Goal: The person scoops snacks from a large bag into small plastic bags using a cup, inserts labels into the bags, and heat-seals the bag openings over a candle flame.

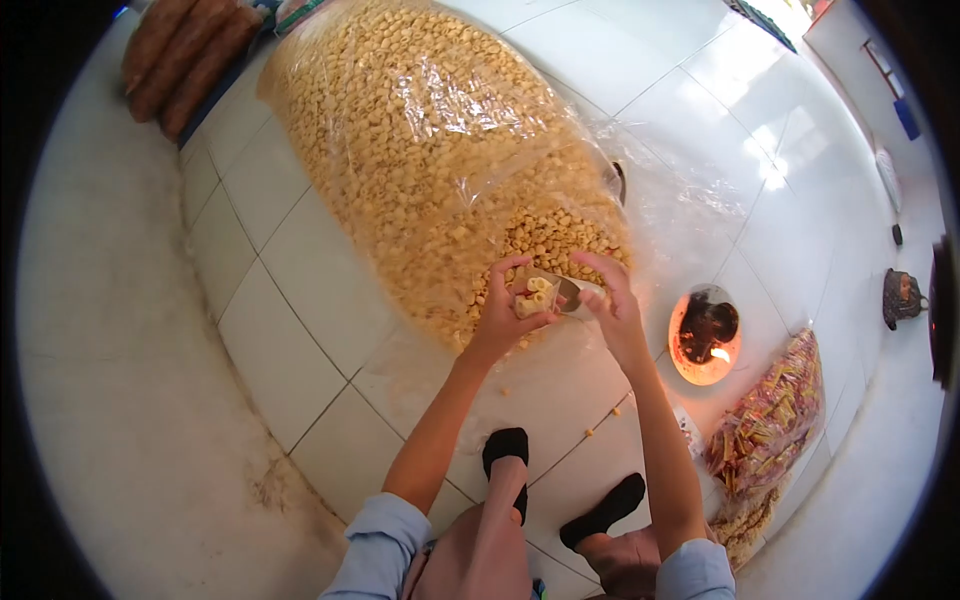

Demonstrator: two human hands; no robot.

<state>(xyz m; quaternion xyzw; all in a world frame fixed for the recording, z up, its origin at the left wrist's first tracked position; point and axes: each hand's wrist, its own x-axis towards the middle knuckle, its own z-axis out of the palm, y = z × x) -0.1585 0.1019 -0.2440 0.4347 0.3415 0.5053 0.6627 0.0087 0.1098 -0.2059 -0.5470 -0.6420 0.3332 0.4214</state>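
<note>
Bright, cool daylight came from the far right, where the floor tiles (pixel 690 120) carried blown-out white reflections. Sharp glare also streaked the clear plastic bag (pixel 400 130) toward its far end. On the right, a small flame (pixel 720 354) threw an orange glow over its dish (pixel 700 376) and the tiles beside it. The wide lens bowed straight lines, black vignetting closed in at left and right, and fine detail was slightly soft.

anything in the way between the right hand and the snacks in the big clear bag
Nothing visible blocks the right hand from the snacks just beyond it, which look uncovered at the near end; farther back, clear film lies over them.
</note>
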